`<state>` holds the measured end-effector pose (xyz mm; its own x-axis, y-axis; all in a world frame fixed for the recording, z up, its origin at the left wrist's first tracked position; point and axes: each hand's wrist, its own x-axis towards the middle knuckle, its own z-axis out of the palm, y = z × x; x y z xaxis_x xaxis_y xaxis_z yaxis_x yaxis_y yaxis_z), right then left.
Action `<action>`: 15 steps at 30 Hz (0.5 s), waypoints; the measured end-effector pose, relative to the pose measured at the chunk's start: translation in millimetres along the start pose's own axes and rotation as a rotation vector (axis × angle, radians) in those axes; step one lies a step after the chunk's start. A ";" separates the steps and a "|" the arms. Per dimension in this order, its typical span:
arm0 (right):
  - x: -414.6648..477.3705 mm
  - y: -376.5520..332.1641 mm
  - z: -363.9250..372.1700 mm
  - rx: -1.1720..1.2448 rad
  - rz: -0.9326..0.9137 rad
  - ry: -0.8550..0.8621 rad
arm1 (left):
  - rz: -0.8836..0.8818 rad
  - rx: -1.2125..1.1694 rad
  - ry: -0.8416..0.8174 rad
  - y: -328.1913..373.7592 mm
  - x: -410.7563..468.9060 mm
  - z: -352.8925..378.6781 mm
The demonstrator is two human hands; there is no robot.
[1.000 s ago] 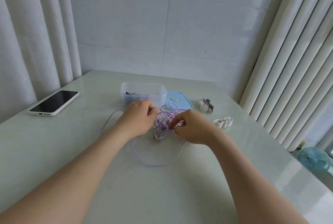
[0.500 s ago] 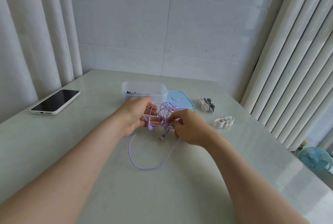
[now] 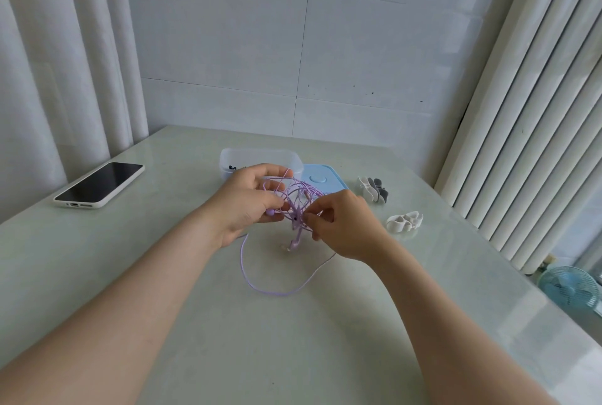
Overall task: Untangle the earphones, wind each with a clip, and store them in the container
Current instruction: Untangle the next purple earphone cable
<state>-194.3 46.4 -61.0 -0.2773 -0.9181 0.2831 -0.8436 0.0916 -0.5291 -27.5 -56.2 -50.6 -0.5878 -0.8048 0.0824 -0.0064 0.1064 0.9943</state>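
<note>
I held the tangled purple earphones point(image 3: 294, 199) just above the table point(image 3: 293, 355) with both hands. My left hand point(image 3: 247, 206) had its fingers curled around several loops, and my right hand point(image 3: 345, 228) pinched one strand between thumb and forefinger. One long loop of the cable hung down and lay on the table. The clear container point(image 3: 257, 157) stood just behind my left hand, with its blue lid point(image 3: 321, 180) beside it. The white clips point(image 3: 404, 220) lay at my right, and the phone point(image 3: 99, 184) lay far at my left.

One phone point(image 3: 97, 184), one container point(image 3: 228, 157), one lid point(image 3: 321, 178), two clip clusters point(image 3: 373, 189) point(image 3: 404, 220).
</note>
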 end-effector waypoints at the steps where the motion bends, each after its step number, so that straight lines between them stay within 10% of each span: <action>1: -0.4 -0.4 -0.4 0.004 0.002 -0.024 | 0.025 0.022 0.015 -0.6 -0.1 -0.1; 15: 2.7 -5.6 -11.6 0.114 -0.075 0.534 | 0.461 0.433 0.089 -6.8 5.1 -1.4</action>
<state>-195.6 47.8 -47.9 -0.4383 -0.5948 0.6739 -0.8232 -0.0355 -0.5667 -29.3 -61.8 -56.9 -0.5390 -0.6633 0.5191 -0.1064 0.6650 0.7392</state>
